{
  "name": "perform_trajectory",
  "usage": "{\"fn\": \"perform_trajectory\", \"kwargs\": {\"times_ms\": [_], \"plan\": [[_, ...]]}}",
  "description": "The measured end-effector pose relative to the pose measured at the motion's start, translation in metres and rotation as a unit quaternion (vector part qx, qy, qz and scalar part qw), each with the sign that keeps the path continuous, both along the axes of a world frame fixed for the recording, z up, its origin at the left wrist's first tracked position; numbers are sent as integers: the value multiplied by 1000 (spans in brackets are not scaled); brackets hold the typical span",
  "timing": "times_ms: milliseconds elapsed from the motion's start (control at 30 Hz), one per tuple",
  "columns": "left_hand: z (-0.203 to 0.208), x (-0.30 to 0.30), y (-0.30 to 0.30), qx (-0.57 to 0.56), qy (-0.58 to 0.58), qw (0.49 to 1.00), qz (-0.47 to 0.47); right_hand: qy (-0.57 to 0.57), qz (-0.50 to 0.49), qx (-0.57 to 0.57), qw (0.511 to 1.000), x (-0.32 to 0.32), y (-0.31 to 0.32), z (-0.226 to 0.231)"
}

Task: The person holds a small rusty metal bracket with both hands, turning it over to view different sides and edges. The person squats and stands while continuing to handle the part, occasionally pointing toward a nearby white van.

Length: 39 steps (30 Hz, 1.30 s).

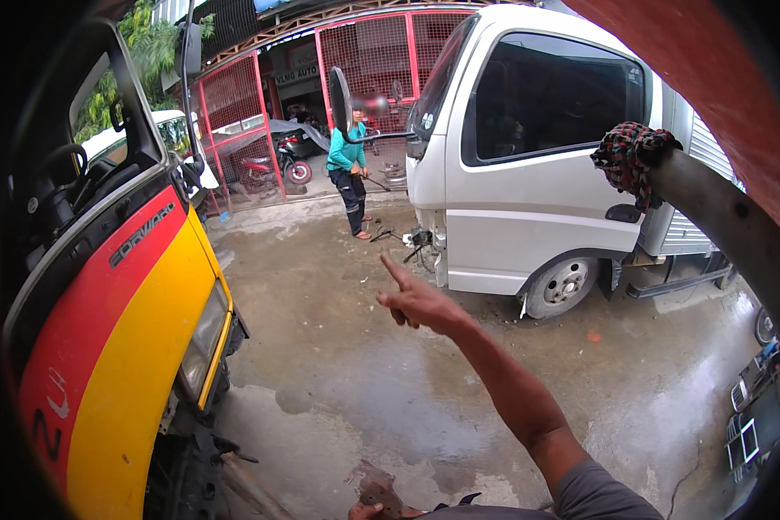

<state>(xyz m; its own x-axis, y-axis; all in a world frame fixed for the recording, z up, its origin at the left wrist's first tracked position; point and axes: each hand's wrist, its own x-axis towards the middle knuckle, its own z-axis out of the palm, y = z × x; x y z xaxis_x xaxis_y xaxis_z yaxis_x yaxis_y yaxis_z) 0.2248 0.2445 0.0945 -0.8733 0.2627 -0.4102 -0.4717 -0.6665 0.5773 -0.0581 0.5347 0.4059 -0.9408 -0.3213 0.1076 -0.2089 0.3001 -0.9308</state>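
My right hand (pixel 416 302) reaches out over the wet ground from a grey sleeve, holding nothing. Its index finger is stretched out, the thumb stands off, and the other fingers are curled. The pointing finger is in line with the front of a white truck (pixel 537 208), apart from it. Only a bit of my left hand (pixel 366 511) shows at the bottom edge. Its fingers lie against a brown, patchy piece (pixel 376 487) that I cannot make out; most of this hand is cut off by the frame.
A yellow and red truck cab (pixel 139 329) stands close on the left. At the upper right, a pole (pixel 719 191) has checkered cloth (pixel 634 160) round its end. A person in a teal top (pixel 347 156) holds something dark beyond the wet concrete. Parts (pixel 750 433) lie at the far right.
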Motion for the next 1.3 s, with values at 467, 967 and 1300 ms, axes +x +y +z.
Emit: {"fn": "perform_trajectory", "kwargs": {"times_ms": [467, 967, 1300], "plan": [[-18, -21, 8, 4, -15, 1000, 18, -500, -227, -153, 821, 207, 59, -473], [-1, -20, -6, -31, -27, 999, 7, -640, -433, -119, 624, 422, 99, -593], [-16, -25, 5, -15, -2, 1000, -11, -599, -268, 7, 755, 465, 128, -662]]}}
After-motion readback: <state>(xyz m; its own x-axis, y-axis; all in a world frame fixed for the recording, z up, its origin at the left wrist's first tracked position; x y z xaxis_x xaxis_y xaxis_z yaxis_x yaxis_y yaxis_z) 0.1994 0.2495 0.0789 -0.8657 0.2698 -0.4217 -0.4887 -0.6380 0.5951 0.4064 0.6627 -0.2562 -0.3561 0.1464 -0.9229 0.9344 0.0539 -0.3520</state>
